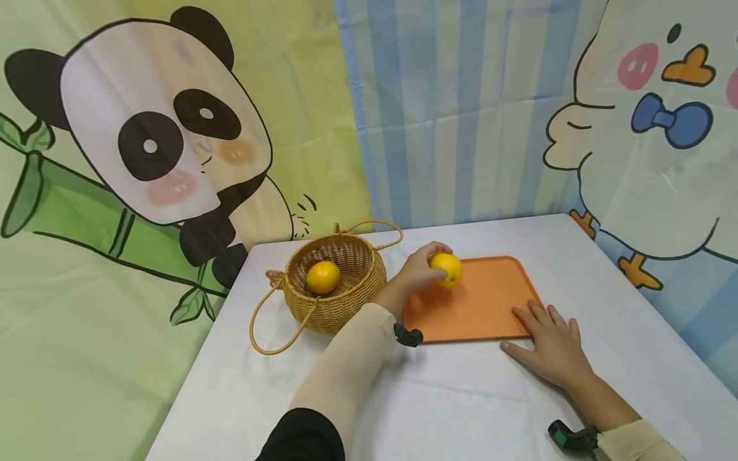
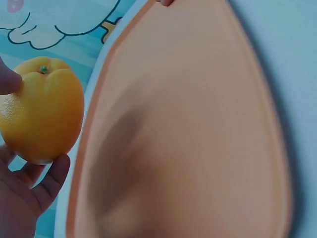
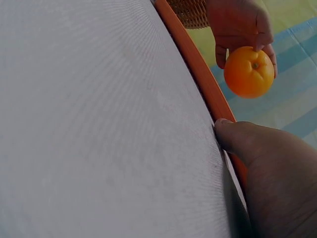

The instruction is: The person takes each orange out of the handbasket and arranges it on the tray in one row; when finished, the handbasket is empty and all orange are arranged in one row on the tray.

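My left hand holds an orange between thumb and fingers, above the left part of an orange tray. In the left wrist view the held orange shows a small green stem mark, and its shadow falls on the tray. My right hand rests with spread fingers on the tray's near right corner. The right wrist view shows its thumb against the tray's rim. Another orange lies inside a woven basket, left of my left hand.
The basket has two loop handles; one leans out to the near left, the other to the far right. A white cloth covers the table. Behind it hangs a printed curtain with a panda and a white bird.
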A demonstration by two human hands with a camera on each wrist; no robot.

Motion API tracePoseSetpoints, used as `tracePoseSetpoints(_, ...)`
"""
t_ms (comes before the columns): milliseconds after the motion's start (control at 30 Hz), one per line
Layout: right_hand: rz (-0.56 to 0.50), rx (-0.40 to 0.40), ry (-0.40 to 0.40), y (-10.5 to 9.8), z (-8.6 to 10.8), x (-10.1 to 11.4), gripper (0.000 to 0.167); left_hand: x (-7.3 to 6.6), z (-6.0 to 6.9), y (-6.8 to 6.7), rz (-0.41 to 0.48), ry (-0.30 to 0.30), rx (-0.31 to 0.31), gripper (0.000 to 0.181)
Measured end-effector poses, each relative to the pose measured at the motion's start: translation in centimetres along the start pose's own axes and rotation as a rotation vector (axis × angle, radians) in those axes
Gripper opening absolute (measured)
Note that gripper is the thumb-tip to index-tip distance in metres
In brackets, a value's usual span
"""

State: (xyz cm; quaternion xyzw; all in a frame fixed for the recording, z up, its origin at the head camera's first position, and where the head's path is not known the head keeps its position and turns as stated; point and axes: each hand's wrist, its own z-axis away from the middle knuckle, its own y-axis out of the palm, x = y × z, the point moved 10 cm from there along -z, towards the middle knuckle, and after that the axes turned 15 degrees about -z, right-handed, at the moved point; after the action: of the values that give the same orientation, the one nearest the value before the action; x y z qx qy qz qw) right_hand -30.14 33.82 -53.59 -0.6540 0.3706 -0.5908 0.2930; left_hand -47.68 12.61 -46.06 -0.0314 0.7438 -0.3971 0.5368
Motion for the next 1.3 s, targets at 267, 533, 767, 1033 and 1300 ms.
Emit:
tracePoseSetpoints(267,-0.001,-0.001,-0.003,0.1,0.1,0.4,0.102,1.7,0.1,0.7,-0.023,-0.032,-0.046,0.049)
tracePoseSetpoints(533,0.001,-0.004,-0.009,-0.2,0.1,0.6,0.101,2.4,0.1,1.2,-0.03,-0.049,-0.054,0.051)
tracePoseSetpoints(767,-0.002,-0.007,-0.003,0.0,0.1,0.5,0.101,2.7,0.1,1.3,-0.114,-0.055,-0.076,0.054)
tracePoseSetpoints(1033,0.004,-0.007,0.001,0.0,0.1,0.4,0.101,3.1,0.1,1.5,-0.144,-0.041,-0.082,0.063)
tracePoseSetpoints(1300,0.004,-0.008,0.005,-0.1,0.0,0.2,0.101,3.5,-0.4,1.6,-0.17,-0.018,-0.104,0.065)
